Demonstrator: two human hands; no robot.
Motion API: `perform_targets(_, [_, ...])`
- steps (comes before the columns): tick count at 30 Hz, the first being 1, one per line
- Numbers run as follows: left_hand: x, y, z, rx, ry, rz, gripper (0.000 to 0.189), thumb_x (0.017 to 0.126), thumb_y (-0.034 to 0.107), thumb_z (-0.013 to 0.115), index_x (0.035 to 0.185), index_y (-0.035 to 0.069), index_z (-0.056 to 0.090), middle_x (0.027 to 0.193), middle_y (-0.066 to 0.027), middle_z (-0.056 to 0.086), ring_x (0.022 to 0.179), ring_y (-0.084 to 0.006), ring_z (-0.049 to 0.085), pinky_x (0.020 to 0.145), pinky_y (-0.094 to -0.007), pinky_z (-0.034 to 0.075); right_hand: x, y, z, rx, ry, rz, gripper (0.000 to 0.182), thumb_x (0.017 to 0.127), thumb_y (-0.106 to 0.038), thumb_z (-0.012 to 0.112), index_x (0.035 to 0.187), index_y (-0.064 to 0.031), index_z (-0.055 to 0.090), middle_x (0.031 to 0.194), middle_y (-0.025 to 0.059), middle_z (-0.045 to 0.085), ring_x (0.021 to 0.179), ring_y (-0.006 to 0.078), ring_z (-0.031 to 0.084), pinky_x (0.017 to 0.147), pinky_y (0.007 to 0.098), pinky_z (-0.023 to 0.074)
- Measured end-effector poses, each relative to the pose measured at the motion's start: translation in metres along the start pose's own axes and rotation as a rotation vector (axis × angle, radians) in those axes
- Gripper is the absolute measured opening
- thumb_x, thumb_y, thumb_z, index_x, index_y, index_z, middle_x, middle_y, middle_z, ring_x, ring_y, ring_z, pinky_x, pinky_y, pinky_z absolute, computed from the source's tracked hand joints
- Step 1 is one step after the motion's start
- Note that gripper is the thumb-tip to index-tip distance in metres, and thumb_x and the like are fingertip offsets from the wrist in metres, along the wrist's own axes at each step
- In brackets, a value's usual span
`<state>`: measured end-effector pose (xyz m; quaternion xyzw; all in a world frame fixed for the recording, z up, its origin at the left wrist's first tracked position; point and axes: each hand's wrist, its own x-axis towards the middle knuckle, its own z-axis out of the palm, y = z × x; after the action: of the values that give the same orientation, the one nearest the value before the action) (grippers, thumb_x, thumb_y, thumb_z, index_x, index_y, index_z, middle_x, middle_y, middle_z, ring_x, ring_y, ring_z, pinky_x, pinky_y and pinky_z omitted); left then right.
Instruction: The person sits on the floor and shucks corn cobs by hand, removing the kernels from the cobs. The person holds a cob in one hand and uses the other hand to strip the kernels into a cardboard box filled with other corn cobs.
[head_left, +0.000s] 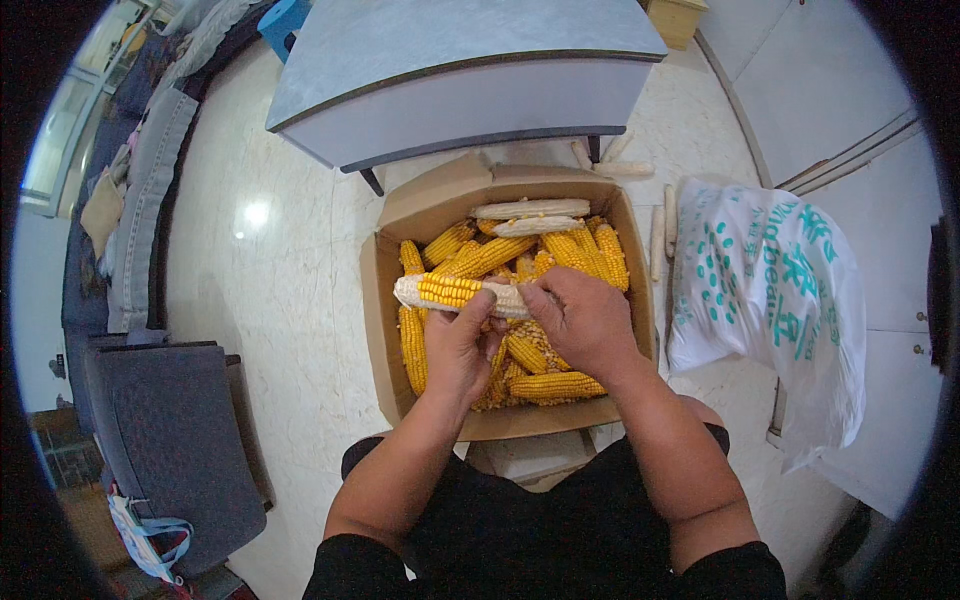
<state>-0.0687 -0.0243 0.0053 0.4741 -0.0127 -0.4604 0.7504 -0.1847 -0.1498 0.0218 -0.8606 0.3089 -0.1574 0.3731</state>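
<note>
A partly shelled corn cob lies level across both my hands, above an open cardboard box. Yellow kernels still cover part of its left half; the right half is mostly bare. My left hand grips it from below around the middle, thumb on top. My right hand is closed around the right end, its thumb against the bare part. In the box are several yellow ears of corn and loose kernels. Two bare cobs rest on the ears at the far side.
Beyond the box stands a low table. Bare cobs lie on the floor by its leg, and others beside a white plastic woven sack with green print. A grey upholstered seat stands at left, cabinets at right.
</note>
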Motion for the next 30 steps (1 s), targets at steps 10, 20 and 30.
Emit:
perform_targets(10, [0.001,-0.002,-0.01,0.175,-0.083,0.118,0.03,0.092,0.017,0.069,0.114,0.002,0.054,0.09,-0.0053,0.066,0.066,-0.0105,0.062,0.048,-0.0199,0.046,0.006,-0.006,0.002,-0.031,-0.066,0.084,0.043,0.099,-0.043,0.049,0.08,-0.0061,0.061,0.074,0.0191,0.064,0.071,0.0414,0.064,0.063,0.0518,0.0496])
perform_targets(20, [-0.001,0.011,-0.005,0.134,-0.019,0.047,0.029,0.097,0.023,0.064,0.113,0.001,0.055,0.096,-0.0098,0.067,0.073,-0.0144,0.066,0.043,-0.0214,0.046,0.005,-0.001,0.0,0.044,-0.04,0.053,0.043,0.1,-0.042,0.05,0.081,-0.0059,0.061,0.074,0.0196,0.063,0.071,0.0421,0.063,0.063,0.0519,0.0487])
perform_targets(30, [-0.001,0.011,-0.007,0.065,0.035,0.039,0.039,0.097,0.037,0.062,0.114,0.003,0.051,0.093,-0.012,0.068,0.071,-0.0149,0.069,0.041,-0.0196,0.047,0.004,-0.001,-0.006,0.037,-0.032,0.013,0.041,0.099,-0.039,0.051,0.079,-0.0047,0.062,0.072,0.0198,0.062,0.069,0.0415,0.062,0.061,0.0498,0.0475])
